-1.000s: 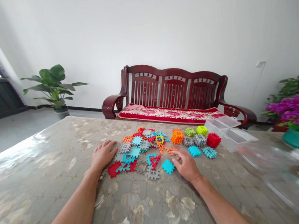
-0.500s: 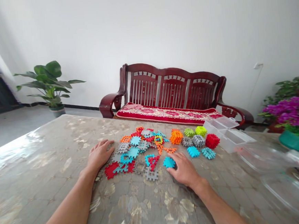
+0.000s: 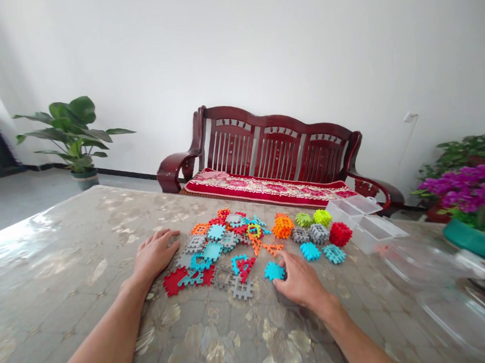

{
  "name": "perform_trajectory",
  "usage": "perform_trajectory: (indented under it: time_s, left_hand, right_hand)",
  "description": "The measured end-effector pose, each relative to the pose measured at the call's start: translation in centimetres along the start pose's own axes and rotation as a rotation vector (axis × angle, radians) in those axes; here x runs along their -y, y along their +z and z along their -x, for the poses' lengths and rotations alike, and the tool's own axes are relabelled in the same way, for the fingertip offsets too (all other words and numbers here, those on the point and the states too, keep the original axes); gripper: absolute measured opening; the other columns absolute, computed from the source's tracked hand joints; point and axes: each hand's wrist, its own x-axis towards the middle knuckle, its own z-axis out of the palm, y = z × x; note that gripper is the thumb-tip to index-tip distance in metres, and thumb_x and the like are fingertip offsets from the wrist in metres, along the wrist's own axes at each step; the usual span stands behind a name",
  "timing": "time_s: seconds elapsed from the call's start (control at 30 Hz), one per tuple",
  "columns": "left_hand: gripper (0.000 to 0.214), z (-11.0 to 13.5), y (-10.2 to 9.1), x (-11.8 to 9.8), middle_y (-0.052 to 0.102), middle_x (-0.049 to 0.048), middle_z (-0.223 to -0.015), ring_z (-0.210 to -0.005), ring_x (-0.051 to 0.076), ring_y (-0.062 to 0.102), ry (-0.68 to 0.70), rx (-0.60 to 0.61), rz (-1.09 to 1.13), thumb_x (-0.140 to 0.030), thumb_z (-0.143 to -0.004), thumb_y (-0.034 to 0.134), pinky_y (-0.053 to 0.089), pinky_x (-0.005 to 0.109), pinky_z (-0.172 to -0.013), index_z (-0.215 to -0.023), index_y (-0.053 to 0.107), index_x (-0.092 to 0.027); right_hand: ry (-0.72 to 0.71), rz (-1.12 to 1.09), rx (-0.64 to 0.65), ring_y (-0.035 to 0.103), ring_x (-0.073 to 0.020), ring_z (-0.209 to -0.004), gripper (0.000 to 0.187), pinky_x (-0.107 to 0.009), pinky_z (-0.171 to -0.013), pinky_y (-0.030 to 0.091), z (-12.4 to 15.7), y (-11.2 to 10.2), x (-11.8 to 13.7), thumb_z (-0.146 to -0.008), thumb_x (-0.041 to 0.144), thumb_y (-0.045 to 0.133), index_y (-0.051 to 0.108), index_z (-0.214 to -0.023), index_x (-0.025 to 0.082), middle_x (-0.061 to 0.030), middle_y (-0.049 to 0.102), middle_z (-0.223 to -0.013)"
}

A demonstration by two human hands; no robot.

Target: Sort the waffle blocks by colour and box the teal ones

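My right hand (image 3: 299,279) has its thumb and fingers closed on the right edge of a solid blue notched building tile (image 3: 274,270), low over the table. My left hand (image 3: 156,254) rests flat on the table with fingers stretched out, holding nothing. Beside it lies a loose pile of interlocking tiles: a red tile (image 3: 174,282), a light blue tile (image 3: 213,251), a grey window tile (image 3: 243,287) and an orange triangle (image 3: 273,249). Past my right hand stand sorted groups, among them an orange stack (image 3: 282,226), a red stack (image 3: 340,233) and a blue tile pile (image 3: 310,251).
A clear divided box (image 3: 372,233) stands open at the right, with clear plastic lids (image 3: 467,320) nearer me. A teal flower planter (image 3: 478,241) is at the table's right side. Behind the table (image 3: 84,255) is a wooden bench (image 3: 260,146); a potted plant (image 3: 84,174) stands left.
The view has shifted slightly. My right hand has drawn the blue tile a little to the right and toward me. My left hand stays flat in place.
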Motion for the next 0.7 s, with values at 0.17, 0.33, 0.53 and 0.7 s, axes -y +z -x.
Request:
perform_trajectory:
  time_s: [0.17, 0.33, 0.53, 0.7]
  left_hand:
    - [0.046, 0.0, 0.2, 0.1, 0.06, 0.0041, -0.142, -0.132, 0.03, 0.054, -0.009, -0.022, 0.009, -0.044, -0.088, 0.044, 0.043, 0.045, -0.108, -0.127, 0.066, -0.031]
    - [0.047, -0.1, 0.3, 0.1, 0.06, 0.0053, -0.142, -0.132, 0.029, 0.054, -0.001, -0.02, 0.009, -0.043, -0.089, 0.042, 0.042, 0.046, -0.109, -0.127, 0.066, -0.031]
    - [0.047, -0.1, 0.1, 0.0, 0.059, 0.0052, -0.143, -0.132, 0.031, 0.054, -0.008, -0.005, 0.0, -0.044, -0.089, 0.042, 0.043, 0.048, -0.109, -0.128, 0.066, -0.03]
    - [0.048, 0.0, -0.2, -0.3, 0.058, 0.0064, -0.143, -0.132, 0.03, 0.053, -0.003, 0.009, -0.01, -0.043, -0.09, 0.04, 0.043, 0.048, -0.109, -0.129, 0.065, -0.029]
  right_hand:
    - [0.163, 0.015, -0.152, 0.067, -0.0265, -0.101, 0.062, -0.034, -0.084, 0.048, -1.0, -1.5, -2.8, -0.073, 0.031, 0.066, 0.055, -0.133, 0.018, -0.0094, 0.072, -0.108]
    - [0.393, 0.106, -0.23, 0.068, -0.0287, -0.103, 0.061, -0.034, -0.081, 0.049, -1.6, -3.1, -6.4, -0.078, 0.036, 0.065, 0.053, -0.135, 0.018, -0.0119, 0.072, -0.112]
    - [0.539, 0.142, -0.201, 0.067, -0.0319, -0.108, 0.06, -0.037, -0.08, 0.049, -1.7, -3.7, -8.1, -0.083, 0.037, 0.059, 0.05, -0.138, 0.014, -0.0145, 0.071, -0.117]
    - [0.498, 0.159, -0.204, 0.067, -0.03, -0.105, 0.052, -0.036, -0.08, 0.048, -1.8, -3.5, -7.9, -0.086, 0.036, 0.059, 0.054, -0.132, 0.014, -0.0143, 0.072, -0.112]
